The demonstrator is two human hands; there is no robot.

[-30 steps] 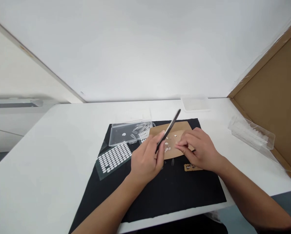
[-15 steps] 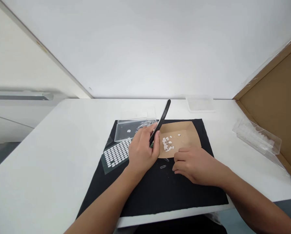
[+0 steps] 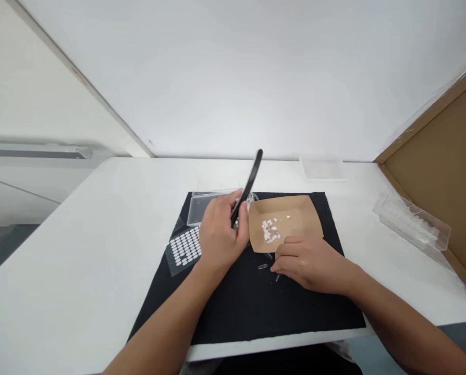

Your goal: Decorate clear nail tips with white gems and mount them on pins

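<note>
Observed left hand (image 3: 219,234) wrapped around black tool (image 3: 249,182), angled toward one o'clock. Noted right hand (image 3: 305,264) narrowed, low over black mat (image 3: 252,312); cannot tell whether gripping anything. Recorded clear sliver (image 3: 262,266) at nine o'clock from right hand, paper tray (image 3: 291,205) with white chips (image 3: 267,235) at eleven; dotted sheet (image 3: 174,268) at eight from left hand.

Brown cardboard panel (image 3: 440,151) at right, beside a white wall (image 3: 248,78)

No text comes up legible right now: not one word, label, brand, number or sign can be read, from the upper left of the frame, through the centre, and down to the lower right.
</note>
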